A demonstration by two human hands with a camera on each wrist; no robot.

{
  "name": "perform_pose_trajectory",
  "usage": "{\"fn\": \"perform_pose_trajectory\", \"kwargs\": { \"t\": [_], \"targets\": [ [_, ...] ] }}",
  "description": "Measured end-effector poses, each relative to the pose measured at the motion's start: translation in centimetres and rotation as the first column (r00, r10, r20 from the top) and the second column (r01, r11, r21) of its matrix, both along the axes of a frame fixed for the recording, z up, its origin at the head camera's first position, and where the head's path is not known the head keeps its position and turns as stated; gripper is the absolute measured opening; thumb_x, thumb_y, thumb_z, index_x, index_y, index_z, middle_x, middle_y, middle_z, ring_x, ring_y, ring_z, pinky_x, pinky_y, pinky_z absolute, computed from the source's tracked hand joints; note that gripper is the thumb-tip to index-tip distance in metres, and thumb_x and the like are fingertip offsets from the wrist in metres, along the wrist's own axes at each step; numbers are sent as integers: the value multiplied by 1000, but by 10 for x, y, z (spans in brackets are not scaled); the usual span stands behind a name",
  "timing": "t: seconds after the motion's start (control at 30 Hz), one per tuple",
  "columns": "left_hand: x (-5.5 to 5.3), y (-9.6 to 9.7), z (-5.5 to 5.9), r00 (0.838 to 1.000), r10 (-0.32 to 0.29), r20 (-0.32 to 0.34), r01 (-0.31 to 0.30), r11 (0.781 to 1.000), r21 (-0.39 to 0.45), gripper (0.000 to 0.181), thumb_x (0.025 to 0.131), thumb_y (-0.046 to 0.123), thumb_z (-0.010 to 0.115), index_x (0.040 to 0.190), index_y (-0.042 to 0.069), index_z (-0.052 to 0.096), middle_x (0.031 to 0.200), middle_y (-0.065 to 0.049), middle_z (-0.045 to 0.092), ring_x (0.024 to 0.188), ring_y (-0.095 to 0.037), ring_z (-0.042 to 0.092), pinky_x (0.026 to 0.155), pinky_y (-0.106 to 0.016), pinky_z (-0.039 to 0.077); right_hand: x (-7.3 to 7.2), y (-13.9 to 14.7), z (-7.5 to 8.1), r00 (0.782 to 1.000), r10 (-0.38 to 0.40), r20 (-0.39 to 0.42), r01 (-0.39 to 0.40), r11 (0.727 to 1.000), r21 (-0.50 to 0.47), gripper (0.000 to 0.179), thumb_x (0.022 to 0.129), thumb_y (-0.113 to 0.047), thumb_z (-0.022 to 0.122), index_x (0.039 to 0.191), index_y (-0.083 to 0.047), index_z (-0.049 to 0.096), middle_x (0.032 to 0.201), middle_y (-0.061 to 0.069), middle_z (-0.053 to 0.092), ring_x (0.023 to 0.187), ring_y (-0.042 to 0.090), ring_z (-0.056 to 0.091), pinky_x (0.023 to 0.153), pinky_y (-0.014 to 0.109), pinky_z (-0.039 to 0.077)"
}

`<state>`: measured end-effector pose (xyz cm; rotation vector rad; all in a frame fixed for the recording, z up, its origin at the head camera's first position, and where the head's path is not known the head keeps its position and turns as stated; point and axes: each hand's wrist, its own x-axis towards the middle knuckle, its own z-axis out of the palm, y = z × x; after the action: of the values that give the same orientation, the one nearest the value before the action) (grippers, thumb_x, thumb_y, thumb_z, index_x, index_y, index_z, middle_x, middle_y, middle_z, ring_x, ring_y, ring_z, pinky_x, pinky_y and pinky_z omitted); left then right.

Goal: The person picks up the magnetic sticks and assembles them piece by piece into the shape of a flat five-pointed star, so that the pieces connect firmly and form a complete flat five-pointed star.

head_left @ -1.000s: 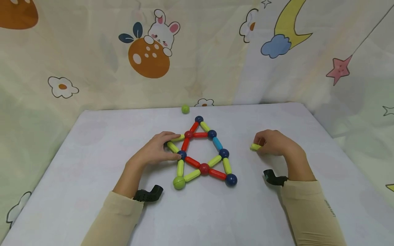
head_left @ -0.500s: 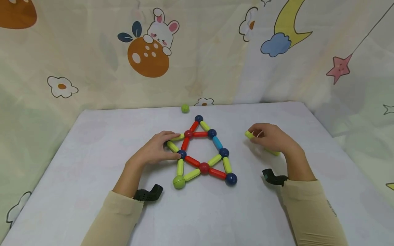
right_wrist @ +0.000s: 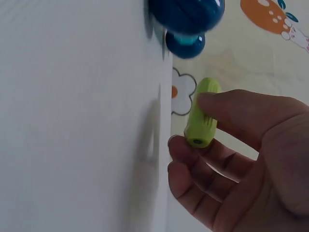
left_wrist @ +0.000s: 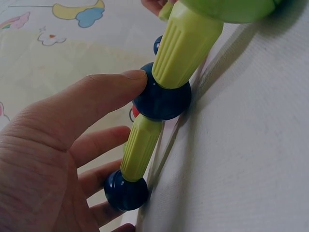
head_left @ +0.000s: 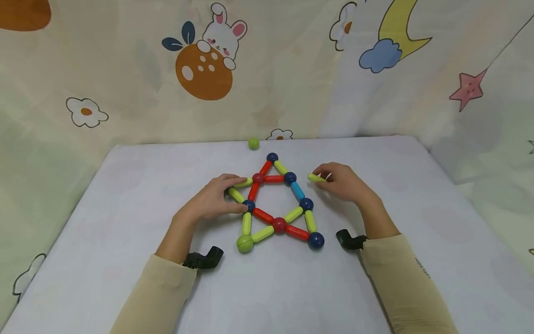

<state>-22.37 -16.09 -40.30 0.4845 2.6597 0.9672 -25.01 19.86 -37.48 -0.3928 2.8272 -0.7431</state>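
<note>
A flat structure of rods and balls [head_left: 278, 225] in red, yellow-green, blue and dark blue lies mid-table. My left hand [head_left: 235, 197] holds its left corner: the thumb [left_wrist: 96, 96] presses a dark blue ball [left_wrist: 161, 99], and the fingers reach behind a yellow-green rod [left_wrist: 140, 147] and the ball at its far end [left_wrist: 126, 191]. My right hand [head_left: 324, 179] pinches a loose yellow-green rod [head_left: 315, 177] between thumb and fingers, just right of the structure's upper right ball [head_left: 289, 177]. The wrist view shows this rod [right_wrist: 202, 113] off the table, close to a blue ball [right_wrist: 186, 14].
A single green ball [head_left: 253, 144] sits at the far edge of the white table [head_left: 125, 195]. Cartoon-printed cloth [head_left: 200, 69] hangs behind and on both sides. Black wrist mounts [head_left: 204, 259] rest near each forearm.
My right hand has carried the yellow-green rod left and away from me, from the table's right side up to the structure's upper right. The left hand has stayed put.
</note>
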Motion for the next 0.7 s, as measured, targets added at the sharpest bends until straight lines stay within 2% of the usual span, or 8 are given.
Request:
{"fn": "perform_pose_trajectory", "kwargs": {
  "t": [0.4, 0.7],
  "targets": [
    [2, 2, 1, 1000, -2, 16, 2, 1000, 3, 74, 83, 38, 81, 151, 24, 54, 160, -8, 43, 147, -35, 38, 111, -62, 46, -17, -19, -14, 998, 45, 38, -44, 999, -14, 31, 97, -14, 66, 127, -7, 70, 116, 17, 67, 108, 35, 61, 93, 46, 57],
    [1, 2, 4, 1000, -11, 4, 11, 1000, 17, 74, 84, 36, 81, 152, 23, 54, 160, -9, 43, 147, -35, 38, 113, -61, 43, -19, -23, -12, 998, 48, 44, -48, 999, 0, 29, 97, -13, 66, 125, -7, 72, 114, 16, 68, 105, 33, 61, 92, 45, 55]
  ]
}}
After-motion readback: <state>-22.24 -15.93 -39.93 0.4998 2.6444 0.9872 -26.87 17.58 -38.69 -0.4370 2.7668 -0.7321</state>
